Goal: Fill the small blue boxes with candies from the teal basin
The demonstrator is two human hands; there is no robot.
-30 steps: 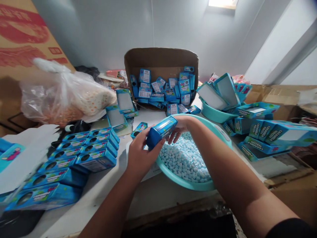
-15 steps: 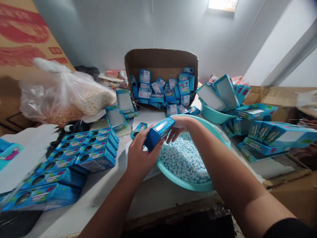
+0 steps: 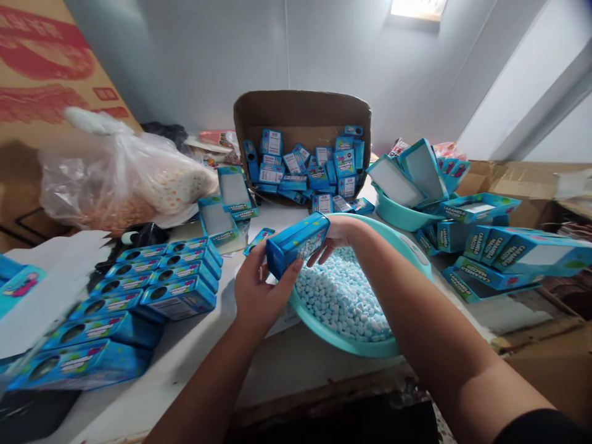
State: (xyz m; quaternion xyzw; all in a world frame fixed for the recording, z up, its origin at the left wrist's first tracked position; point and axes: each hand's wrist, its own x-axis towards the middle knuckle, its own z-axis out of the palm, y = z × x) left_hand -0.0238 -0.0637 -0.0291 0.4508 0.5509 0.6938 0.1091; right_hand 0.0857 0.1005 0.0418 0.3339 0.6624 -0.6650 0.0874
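My left hand [image 3: 261, 290] is closed round a blue cardboard candy box [image 3: 298, 240], held tilted with its far end raised over the rim of a turquoise basin [image 3: 342, 348]. My right hand [image 3: 337, 233] is at the far end of that box, its fingers loosely apart and bent toward it. Whether its hidden palm has candies in it does not show. Below lie many small pale blue and white candies [image 3: 345, 296] filling the basin. Another small blue box [image 3: 259, 239] lies just beyond my left hand.
Rows of blue boxes [image 3: 178, 296] stand on the left. Behind the basin, a cardboard carton [image 3: 303, 108] holds a heap of blue boxes. Display trays [image 3: 490, 280] are stacked at right, near a second turquoise basin [image 3: 402, 216]. A plastic bag [image 3: 115, 166] sits at back left.
The box in my left hand has turned, so more of its upper side shows. My right hand stays at its far end with little movement.
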